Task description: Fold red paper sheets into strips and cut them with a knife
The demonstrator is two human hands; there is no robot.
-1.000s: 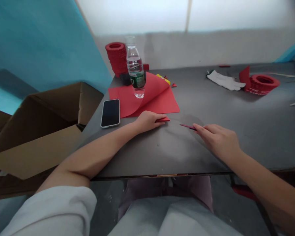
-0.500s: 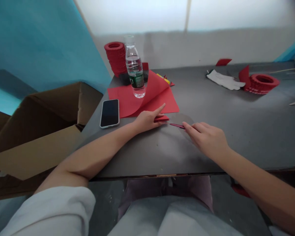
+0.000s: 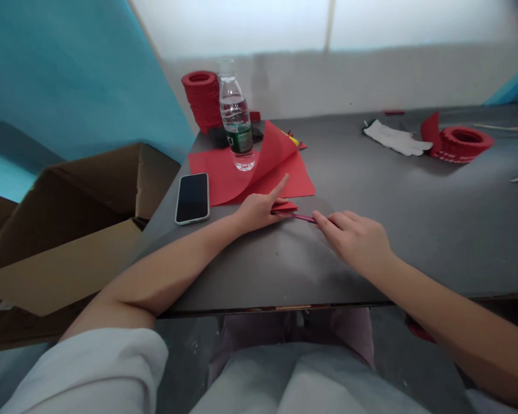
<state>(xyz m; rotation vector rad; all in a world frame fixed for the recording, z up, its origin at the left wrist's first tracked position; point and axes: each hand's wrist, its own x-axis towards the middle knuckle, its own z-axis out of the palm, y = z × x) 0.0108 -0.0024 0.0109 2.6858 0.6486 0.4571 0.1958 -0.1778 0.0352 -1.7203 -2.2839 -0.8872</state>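
My left hand rests on the table, its index finger stretched out over the edge of a red sheet. Its other fingers close on a small folded red paper piece. In my right hand, thumb and fingers pinch a slim purple-pink pointed tool. The tool's tip reaches the folded piece beside the left fingertips; whether it is inside the fold I cannot tell. A water bottle stands upright on the red sheets, one of which curls up on its right.
A phone lies left of the sheets, near an open cardboard box. Behind the bottle rises a stack of red rings. At the right are a white glove and a red paper ring on the grey table.
My right hand has moved left, bringing the purple-pink tool from just short of the folded red paper piece up to it. My left hand has stayed almost still.
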